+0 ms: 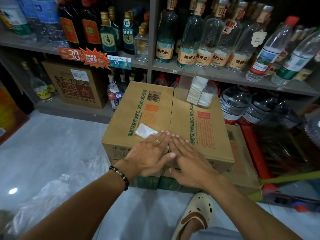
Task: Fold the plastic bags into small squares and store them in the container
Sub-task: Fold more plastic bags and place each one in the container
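Left hand (152,153) and right hand (188,158) lie flat, fingers straight, gripping nothing, pressing folded plastic bag (144,132) on cardboard box (204,132). Clear container (197,91) with folded squares sits at box's far edge.

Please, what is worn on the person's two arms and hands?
The left hand has a thin silver-coloured ring on one finger and a bracelet of dark round beads at the wrist. The right hand wears nothing visible. Both forearms are without sleeves. Fingernails are pale pink.
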The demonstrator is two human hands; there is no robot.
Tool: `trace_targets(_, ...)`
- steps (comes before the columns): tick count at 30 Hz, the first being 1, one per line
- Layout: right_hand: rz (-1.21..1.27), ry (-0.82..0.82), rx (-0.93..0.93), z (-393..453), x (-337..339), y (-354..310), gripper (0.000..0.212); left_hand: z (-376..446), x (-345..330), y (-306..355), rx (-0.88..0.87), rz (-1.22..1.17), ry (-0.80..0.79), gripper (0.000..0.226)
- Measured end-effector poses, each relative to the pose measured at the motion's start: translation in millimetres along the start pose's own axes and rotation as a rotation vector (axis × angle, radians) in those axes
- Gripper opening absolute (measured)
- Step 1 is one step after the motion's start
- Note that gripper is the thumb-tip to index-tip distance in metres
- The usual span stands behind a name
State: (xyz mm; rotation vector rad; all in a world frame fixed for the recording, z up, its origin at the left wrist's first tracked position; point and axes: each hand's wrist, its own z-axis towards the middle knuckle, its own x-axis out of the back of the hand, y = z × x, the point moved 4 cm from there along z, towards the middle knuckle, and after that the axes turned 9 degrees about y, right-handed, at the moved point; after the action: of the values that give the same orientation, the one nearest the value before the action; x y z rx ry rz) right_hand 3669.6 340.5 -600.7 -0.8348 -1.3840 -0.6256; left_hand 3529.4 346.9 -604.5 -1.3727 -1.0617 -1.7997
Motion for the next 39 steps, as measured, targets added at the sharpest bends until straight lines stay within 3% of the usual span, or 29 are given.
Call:
trace_targets(10,-0.057,-0.033,0.009,1.1,4.3,1.3,0.079,-6.3,6.3,-22.9,0.024,0.096,0.01,0.083)
trace_targets(16,-0.036,-0.014,0.017,1.4,4.8,2.3,0.078,-15.5,14.7,-53.9,0.126,0.131,-0.009,0.084)
trace_targets(18,0.045,0.042,0.003,2.0,8.1,6.1,0.077,-19.0,18.6,-61.1,0.127,0.133,-0.041,0.084)
trace_targets(21,0.123,0.248,-0.012,3.1,17.7,12.6,0.058,-20.3,22.4,-63.5,0.117,0.096,-0.058,0.087)
trace_targets(26,0.1,0.372,0.096,13.2,19.8,3.3,0.027,-31.7,30.6,-47.9,0.079,0.203,0.219,0.073)
trace_targets(28,0.102,0.386,0.118,15.8,23.7,-0.3,0.022,-38.5,26.2,-36.2,0.057,0.21,0.251,0.066)
trace_targets(34,0.095,0.313,0.14,21.1,40.0,-12.6,0.013,-46.9,21.5,-43.7,0.03,0.172,0.184,0.062)
trace_targets(39,0.196,0.214,0.045,34.9,59.9,-23.4,0.014,-48.2,24.8,-52.1,-0.013,0.069,0.072,0.081)
